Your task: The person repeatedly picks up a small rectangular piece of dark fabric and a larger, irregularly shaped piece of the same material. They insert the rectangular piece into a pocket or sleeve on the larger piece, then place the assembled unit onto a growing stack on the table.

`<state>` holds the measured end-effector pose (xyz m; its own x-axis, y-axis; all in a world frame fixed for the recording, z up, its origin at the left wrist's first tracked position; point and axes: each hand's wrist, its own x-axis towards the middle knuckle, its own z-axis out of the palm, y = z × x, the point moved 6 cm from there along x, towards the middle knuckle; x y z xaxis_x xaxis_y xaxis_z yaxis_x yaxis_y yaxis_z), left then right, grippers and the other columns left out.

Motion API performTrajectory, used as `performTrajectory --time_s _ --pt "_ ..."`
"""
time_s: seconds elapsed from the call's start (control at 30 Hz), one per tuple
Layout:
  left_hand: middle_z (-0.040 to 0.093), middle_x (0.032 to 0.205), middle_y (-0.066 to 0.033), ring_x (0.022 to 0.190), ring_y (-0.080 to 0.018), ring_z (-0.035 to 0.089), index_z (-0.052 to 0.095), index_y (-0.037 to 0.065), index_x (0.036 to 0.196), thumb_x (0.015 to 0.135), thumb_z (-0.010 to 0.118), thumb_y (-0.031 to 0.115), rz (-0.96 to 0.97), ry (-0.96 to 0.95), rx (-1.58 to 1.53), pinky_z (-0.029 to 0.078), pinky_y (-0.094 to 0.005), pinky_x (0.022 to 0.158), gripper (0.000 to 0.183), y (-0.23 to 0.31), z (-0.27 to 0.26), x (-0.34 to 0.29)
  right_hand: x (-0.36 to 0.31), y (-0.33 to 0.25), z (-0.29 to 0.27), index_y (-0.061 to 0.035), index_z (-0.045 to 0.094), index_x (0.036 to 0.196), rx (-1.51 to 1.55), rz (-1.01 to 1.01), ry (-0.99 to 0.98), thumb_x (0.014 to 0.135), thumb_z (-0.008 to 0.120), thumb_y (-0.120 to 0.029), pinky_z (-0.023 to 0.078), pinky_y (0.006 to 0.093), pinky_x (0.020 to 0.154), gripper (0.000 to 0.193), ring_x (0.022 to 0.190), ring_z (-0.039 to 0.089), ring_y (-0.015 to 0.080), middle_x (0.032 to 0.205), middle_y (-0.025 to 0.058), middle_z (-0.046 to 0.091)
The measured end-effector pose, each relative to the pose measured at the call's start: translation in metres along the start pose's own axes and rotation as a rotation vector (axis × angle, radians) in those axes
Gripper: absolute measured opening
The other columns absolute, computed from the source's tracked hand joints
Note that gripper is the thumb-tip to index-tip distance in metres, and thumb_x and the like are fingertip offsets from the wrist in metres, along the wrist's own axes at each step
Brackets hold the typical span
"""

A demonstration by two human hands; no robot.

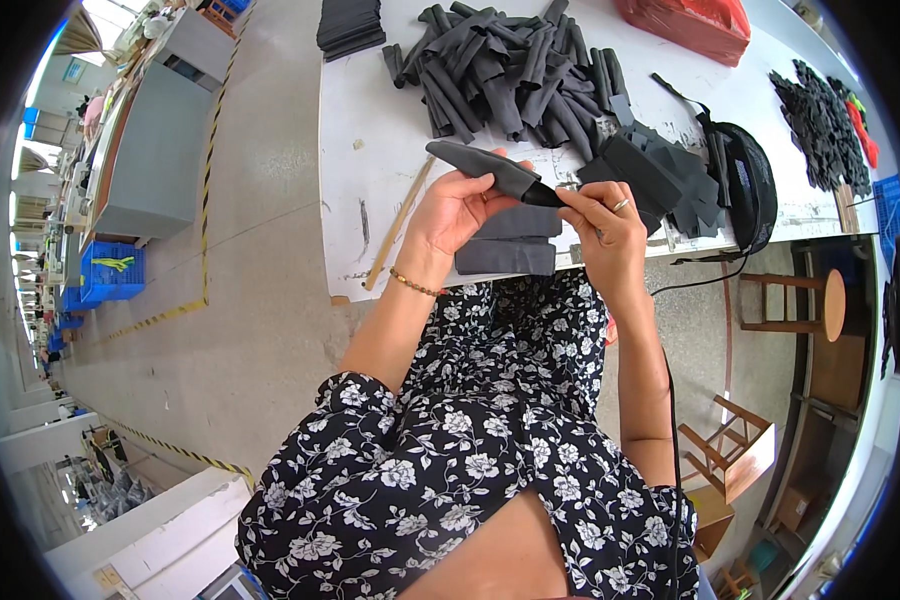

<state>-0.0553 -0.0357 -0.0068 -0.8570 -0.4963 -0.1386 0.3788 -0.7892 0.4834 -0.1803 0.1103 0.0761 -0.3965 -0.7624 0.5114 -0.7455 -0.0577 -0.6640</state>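
Roll (485, 165): we have it raised above the near part of the white bench (345, 115), dark grey and slanting between our hands; whether its narrower black end is a separate piece, we cannot tell.
Left hand (457, 207): our fingers grip the roll around its middle, thumb on the near side.
Right hand (610, 225): our thumb and fingers pinch the black end; we wear a ring here.
Under our hands: dark strips (507, 255) lie by the bench's near edge.
Left of them: a thin stick (398, 225) lies aslant.
Right of them: we see flat black pieces (638, 170) overlapping, then a black mesh bag (752, 185).
Far side: a loose pile of dark tubes (515, 75), between a neat stack (350, 28) and a red bundle (700, 25).
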Motion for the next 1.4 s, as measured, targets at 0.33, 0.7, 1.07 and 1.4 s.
performTrajectory --time_s 0.33,0.7,1.07,1.4 --pt "0.054 0.131 -0.0296 0.12 -0.0338 0.058 0.04 -0.003 0.138 0.095 0.047 -0.002 0.132 0.029 0.192 0.051 -0.0453 0.101 0.043 -0.003 0.033 -0.013 0.0 -0.02 0.001 -0.0043 0.07 0.104 -0.334 -0.315 0.104 0.072 0.075 -0.006 0.046 0.0386 0.078 0.032 0.088 0.057 0.0248 0.095 0.0039 0.058" --pt "0.07 0.104 -0.0153 0.123 -0.0326 0.055 0.057 0.003 0.122 0.098 0.058 0.024 0.362 -0.129 0.277 0.041 -0.0454 0.106 0.032 -0.008 0.064 -0.01 -0.015 -0.037 0.024 -0.0035 0.057 0.117 -0.12 -0.126 0.017 0.071 0.077 -0.001 0.049 0.0428 0.083 0.05 0.099 0.056 0.0358 0.115 0.0161 0.055" --pt "0.07 0.099 -0.0124 0.119 -0.0319 0.058 0.06 0.005 0.11 0.101 0.053 0.028 0.47 -0.001 0.208 0.044 -0.0469 0.103 0.026 0.003 0.055 -0.013 -0.005 -0.028 0.028 -0.0039 0.059 0.1 -0.059 -0.174 -0.04 0.069 0.072 0.004 0.047 0.0426 0.08 0.034 0.091 0.058 0.0342 0.107 0.0124 0.061" --pt "0.068 0.095 -0.0086 0.116 -0.0295 0.059 0.057 0.003 0.113 0.103 0.049 0.026 0.36 0.082 -0.097 0.047 -0.044 0.1 0.026 -0.035 0.05 -0.014 0.004 -0.045 0.038 -0.0038 0.06 0.097 -0.158 -0.276 -0.027 0.07 0.072 0.002 0.047 0.0423 0.078 0.031 0.088 0.058 0.0317 0.107 0.0108 0.061"
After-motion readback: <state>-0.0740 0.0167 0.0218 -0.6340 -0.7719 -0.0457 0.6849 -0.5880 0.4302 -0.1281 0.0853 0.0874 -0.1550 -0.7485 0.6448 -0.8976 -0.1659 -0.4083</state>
